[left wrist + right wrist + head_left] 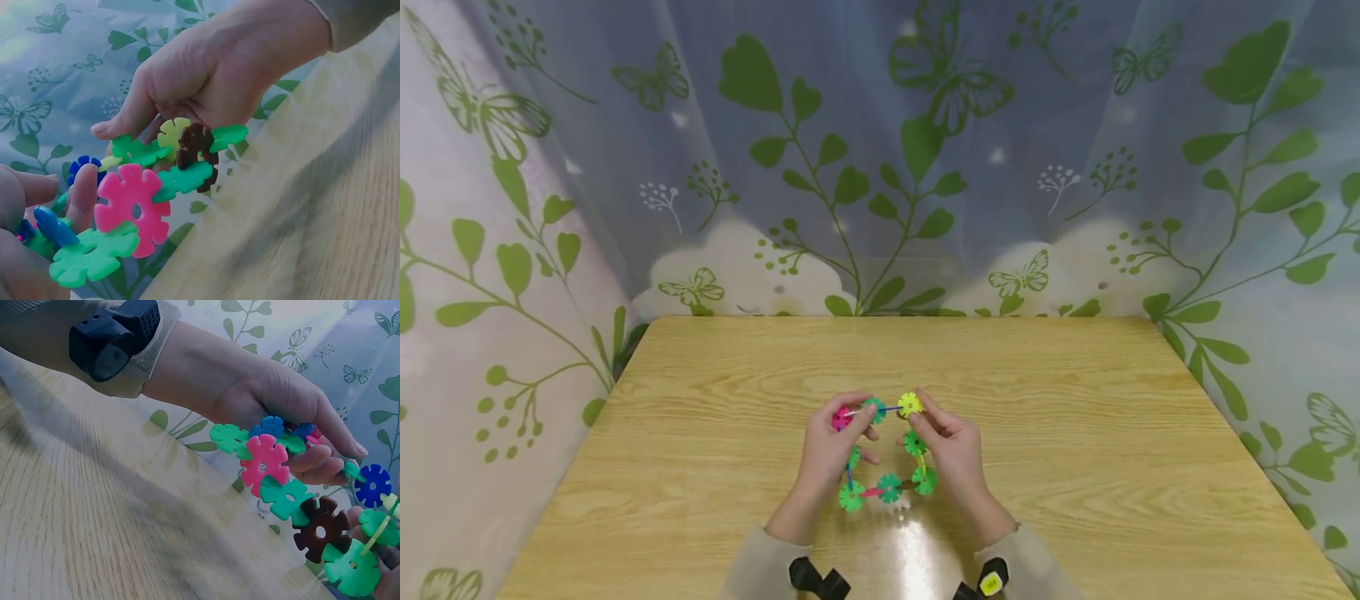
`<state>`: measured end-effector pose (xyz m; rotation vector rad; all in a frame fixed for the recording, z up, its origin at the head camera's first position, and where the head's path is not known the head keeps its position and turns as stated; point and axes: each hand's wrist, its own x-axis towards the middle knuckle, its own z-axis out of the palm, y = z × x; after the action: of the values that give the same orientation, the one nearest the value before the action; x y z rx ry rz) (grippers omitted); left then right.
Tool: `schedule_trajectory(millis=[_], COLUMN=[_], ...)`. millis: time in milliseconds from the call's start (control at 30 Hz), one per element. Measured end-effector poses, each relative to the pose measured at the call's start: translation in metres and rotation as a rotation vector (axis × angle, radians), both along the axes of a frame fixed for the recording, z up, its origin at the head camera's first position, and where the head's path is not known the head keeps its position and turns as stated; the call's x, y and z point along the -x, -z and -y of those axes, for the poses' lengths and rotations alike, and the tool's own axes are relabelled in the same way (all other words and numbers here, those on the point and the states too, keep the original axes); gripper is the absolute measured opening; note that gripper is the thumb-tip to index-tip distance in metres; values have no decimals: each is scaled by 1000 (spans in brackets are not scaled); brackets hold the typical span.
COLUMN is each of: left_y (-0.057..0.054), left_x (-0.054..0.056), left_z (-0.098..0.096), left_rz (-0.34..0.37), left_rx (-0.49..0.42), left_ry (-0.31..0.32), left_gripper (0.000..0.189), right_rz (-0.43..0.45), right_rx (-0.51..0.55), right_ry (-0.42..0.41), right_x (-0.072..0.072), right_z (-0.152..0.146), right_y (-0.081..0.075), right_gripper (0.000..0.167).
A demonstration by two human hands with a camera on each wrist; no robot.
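Note:
In front of me, both hands hold a chain of interlocking plastic snowflake discs (889,488) bent into a ring above the table. My left hand (822,450) pinches its upper left part, with the thumb on a teal disc (876,410) beside a pink one (841,418). At the upper right, my right hand (958,454) pinches a yellow disc (909,405). A green disc (914,442) lies just below the right thumb; whether it joins the yellow one is hidden. In the right wrist view, a brown disc (321,530) and a larger pink disc (264,465) show in the lower run.
The wood-grain table (700,433) spreads under and around the hands. A curtain (865,167) printed with green leaves and butterflies hangs behind it and at both sides. Black wrist devices (817,578) are strapped over the sleeves.

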<state>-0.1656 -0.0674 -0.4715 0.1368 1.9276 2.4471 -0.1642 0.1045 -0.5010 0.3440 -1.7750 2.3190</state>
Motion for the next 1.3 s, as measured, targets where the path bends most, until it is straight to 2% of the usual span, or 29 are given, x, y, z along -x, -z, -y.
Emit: schedule_trajectory(millis=[100, 167, 233, 333, 367, 500, 600, 633, 800, 867, 933, 1100, 1167, 1300], left_y=[0, -1, -2, -3, -3, -3, -2, -2, 5, 8, 6, 17, 27, 30], left_x=[-1, -1, -1, 0, 1, 5, 9, 11, 22, 27, 28, 36, 41, 44], left_z=[-1, -2, -2, -1, 0, 3, 4, 5, 5, 4, 3, 0, -1, -2], left_rz=[-9, -3, 10, 20, 17, 3, -6, -7, -7, 6, 19, 43, 54, 81], left_rx=[20, 28, 33, 43, 47, 59, 85, 102, 195, 200, 197, 211, 220, 222], left_ry=[0, 3, 8, 24, 32, 49, 49, 50, 74, 92, 119, 134, 129, 130], left_gripper=[31, 29, 30, 32, 31, 31, 31, 31, 34, 34, 34, 35, 36, 37], right_rz=[-12, 37, 56, 84, 64, 85, 150, 165, 233, 248, 258, 277, 284, 284], right_rx=[-23, -70, -93, -119, -111, -119, -129, -135, -194, -180, -156, -227, -274, -290], right_ry=[-4, 26, 31, 29, 12, -5, 7, 9, 34, 24, 14, 21, 31, 45], right_x=[5, 6, 11, 15, 17, 9, 1, 0, 4, 7, 9, 6, 3, 9], right_z=[-2, -2, -4, -5, -7, -3, 0, -1, -6, -8, -11, -13, -14, -19], right_y=[10, 12, 23, 30, 35, 10, -14, -17, -14, -10, -7, -18, -24, -9], right_gripper=[42, 44, 45, 44, 42, 46, 49, 48, 44, 43, 42, 40, 40, 40])
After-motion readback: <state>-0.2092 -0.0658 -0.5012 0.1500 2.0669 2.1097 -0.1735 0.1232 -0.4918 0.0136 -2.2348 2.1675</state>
